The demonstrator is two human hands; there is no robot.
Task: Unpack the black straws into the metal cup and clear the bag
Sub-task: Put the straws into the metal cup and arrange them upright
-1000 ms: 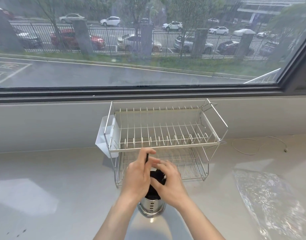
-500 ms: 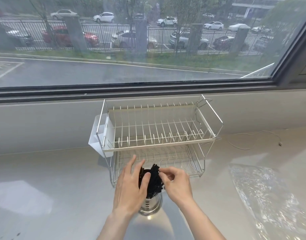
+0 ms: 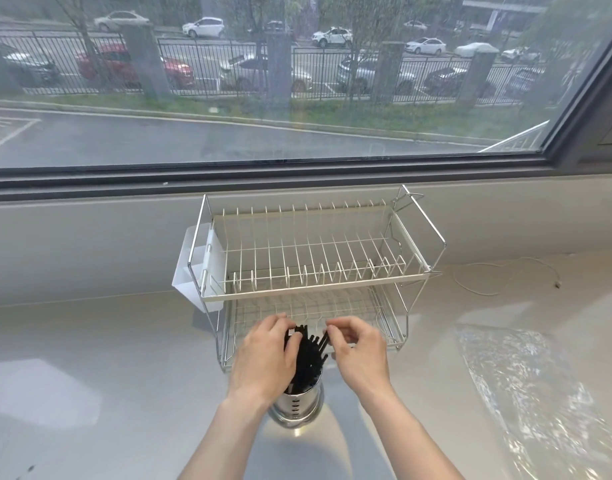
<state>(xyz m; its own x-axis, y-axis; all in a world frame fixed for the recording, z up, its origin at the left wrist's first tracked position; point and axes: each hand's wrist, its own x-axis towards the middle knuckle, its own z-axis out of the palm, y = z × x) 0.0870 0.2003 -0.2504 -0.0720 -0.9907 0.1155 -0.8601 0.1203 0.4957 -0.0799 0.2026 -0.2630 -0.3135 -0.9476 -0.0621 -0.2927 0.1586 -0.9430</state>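
While both my forearms are reaching forward over the pale counter [image 3: 90,358], I am cupping my left hand [image 3: 263,358] against the left side of the black straws [image 3: 309,355], its fingers curling round the bundle and its thumb pressing on the near side. My right hand [image 3: 361,351] is hovering just right of the bundle, fingers bent inward, fingertips [image 3: 330,332] pinching at the tops of the straws that are leaning rightward. They are standing loosely fanned in the metal cup [image 3: 297,407], which is sitting on the counter just in front of the wire dish rack [image 3: 315,265]. Well off to my right, the clear plastic bag [image 3: 533,386] is lying flat on the counter.
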